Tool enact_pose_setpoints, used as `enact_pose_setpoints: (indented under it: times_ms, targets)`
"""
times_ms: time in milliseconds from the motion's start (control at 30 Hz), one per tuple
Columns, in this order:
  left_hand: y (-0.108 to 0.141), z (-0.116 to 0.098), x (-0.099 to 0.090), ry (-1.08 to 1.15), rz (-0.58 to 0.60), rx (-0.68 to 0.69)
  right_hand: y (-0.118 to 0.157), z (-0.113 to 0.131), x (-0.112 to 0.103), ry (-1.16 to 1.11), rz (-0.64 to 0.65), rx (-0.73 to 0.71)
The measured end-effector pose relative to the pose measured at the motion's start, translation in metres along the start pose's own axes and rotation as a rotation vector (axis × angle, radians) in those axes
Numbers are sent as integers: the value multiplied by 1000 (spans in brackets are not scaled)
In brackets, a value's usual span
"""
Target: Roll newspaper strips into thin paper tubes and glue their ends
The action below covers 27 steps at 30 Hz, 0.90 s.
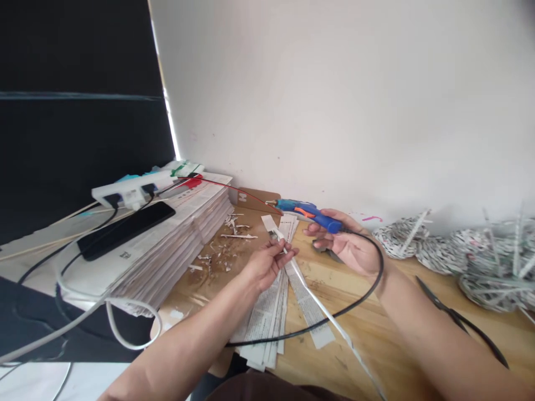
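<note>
My left hand [268,266] pinches a thin white rolled paper tube [324,309] near its upper end, where a flat paper end sticks out past the fingers. From there the tube slants down to the right across the table. My right hand [351,246] is closed round the rear of a blue glue gun [310,211] with an orange trigger. Its nozzle points left, above and beyond my left hand. A black cord [351,306] loops from the gun's back under the tube area. Cut newspaper strips [267,320] lie fanned beneath my left hand.
Left stands a tall newspaper stack [200,223] bearing a black phone [125,229] and a white power strip [134,189] with cables. Paper scraps litter brown cardboard [184,289]. Scissors [443,306] and woven paper coils [447,253] sit at the right, by the wall.
</note>
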<state>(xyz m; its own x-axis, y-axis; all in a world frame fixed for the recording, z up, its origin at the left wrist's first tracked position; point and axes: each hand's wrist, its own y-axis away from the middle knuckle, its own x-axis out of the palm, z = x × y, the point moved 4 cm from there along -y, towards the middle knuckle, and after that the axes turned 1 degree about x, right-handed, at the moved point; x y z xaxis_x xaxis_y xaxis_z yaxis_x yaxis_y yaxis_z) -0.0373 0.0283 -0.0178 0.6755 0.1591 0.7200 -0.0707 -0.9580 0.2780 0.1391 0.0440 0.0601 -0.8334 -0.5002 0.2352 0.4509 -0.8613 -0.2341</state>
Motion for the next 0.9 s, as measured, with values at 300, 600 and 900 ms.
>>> enact_pose_setpoints:
  times_ms: [300, 600, 900]
  targets:
    - [-5, 4, -13, 48, 2, 6, -9, 13, 14, -34, 30, 153]
    - [-9, -7, 2, 38, -17, 67, -18, -7, 2, 63, -74, 124]
    - [-13, 0, 53, 91, 85, 37, -3, 21, -22, 66, -208, 192]
